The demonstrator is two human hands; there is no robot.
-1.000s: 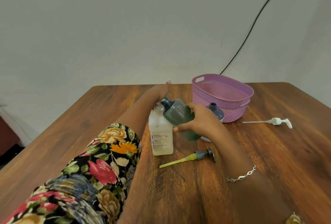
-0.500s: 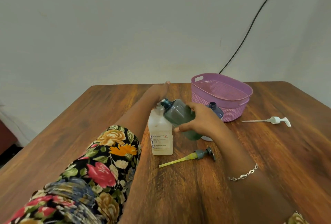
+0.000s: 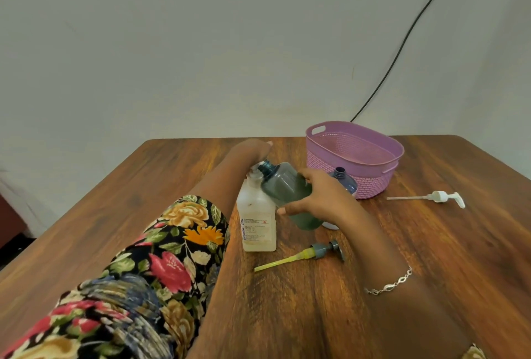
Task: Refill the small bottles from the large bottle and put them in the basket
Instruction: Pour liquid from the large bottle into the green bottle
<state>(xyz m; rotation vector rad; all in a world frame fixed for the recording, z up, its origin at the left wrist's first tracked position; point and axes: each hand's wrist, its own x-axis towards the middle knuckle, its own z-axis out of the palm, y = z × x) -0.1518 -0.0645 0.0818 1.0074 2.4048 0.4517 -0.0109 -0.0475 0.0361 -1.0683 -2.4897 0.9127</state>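
A white labelled bottle (image 3: 257,220) stands upright at the table's middle. My left hand (image 3: 249,153) reaches round behind its neck and holds it there; the fingers are mostly hidden. My right hand (image 3: 317,196) grips a grey-green translucent bottle (image 3: 283,190), tilted with its open neck against the top of the white bottle. A blue bottle (image 3: 343,179) without a cap stands just behind my right hand, in front of the purple basket (image 3: 376,186). The basket holds nothing that I can see.
A grey pump with a yellow tube (image 3: 309,255) lies on the wooden table (image 3: 431,258) in front of the bottles. A white pump (image 3: 439,197) lies to the right of the basket. A black cable (image 3: 402,42) runs down the wall behind.
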